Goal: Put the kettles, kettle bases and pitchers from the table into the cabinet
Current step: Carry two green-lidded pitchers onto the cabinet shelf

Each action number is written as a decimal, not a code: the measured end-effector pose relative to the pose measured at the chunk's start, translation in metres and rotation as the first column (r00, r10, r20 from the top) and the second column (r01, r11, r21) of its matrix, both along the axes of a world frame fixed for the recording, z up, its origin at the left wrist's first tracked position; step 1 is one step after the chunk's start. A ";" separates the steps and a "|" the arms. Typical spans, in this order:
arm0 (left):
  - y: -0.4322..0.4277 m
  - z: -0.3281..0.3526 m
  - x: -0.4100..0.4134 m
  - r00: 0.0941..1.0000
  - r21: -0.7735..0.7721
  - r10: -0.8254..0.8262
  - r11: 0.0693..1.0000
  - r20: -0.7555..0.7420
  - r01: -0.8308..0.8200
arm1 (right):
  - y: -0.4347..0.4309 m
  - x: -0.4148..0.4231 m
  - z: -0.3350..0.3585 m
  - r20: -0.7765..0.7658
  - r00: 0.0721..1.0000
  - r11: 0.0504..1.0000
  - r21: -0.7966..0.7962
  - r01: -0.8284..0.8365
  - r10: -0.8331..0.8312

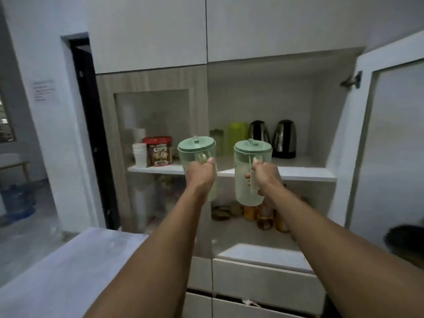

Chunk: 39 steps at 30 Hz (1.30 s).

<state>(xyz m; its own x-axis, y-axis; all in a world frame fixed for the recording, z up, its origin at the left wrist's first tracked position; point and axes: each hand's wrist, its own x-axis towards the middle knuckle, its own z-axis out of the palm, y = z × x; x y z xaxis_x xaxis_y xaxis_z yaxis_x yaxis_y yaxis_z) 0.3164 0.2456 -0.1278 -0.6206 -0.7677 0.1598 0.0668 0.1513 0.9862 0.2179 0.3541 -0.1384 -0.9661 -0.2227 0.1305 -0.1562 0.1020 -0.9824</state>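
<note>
I hold two pale green lidded pitchers upright in front of the open cabinet. My left hand (202,172) grips the handle of the left pitcher (195,152). My right hand (263,175) grips the handle of the right pitcher (249,171). Both hang just before the white cabinet shelf (305,174). On that shelf at the back stand two steel kettles (258,131) (284,137) on black bases, a yellow-green pitcher (237,136) and a clear greenish pitcher (216,140).
A cereal tub (159,151) and stacked white cups (139,154) stand on the shelf's left. Jars and bottles (263,216) fill the lower shelf. The cabinet door (390,134) stands open at right. A grey table corner (68,267) lies lower left; a doorway (91,125) opens left.
</note>
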 end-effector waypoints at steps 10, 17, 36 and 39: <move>-0.027 0.019 -0.195 0.998 -0.033 -0.043 0.998 0.046 0.044 | -0.025 -0.191 0.015 -0.040 0.999 0.998 -0.056 0.009 -0.012; -0.113 0.008 -0.316 0.994 -0.015 -0.037 0.999 0.103 0.039 | -0.113 -0.298 0.009 -0.008 1.000 1.000 -0.024 0.016 -0.016; -0.316 -0.001 -0.556 0.953 -0.096 0.170 0.984 0.251 -0.150 | -0.348 -0.566 -0.016 0.043 0.988 0.987 0.052 -0.152 0.150; -0.329 -0.003 -0.575 0.909 -0.222 0.242 0.960 0.341 -0.172 | -0.373 -0.601 -0.031 0.031 0.994 0.992 0.066 -0.110 0.108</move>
<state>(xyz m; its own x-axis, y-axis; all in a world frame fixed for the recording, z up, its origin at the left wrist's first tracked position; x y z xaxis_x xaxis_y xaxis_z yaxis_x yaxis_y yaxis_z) -0.2584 -0.0830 -0.1309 -0.4924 -0.8640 0.1049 -0.3406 0.3022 0.8903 -0.3834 -0.0186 -0.1697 -0.9385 -0.3346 0.0851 -0.1430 0.1524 -0.9779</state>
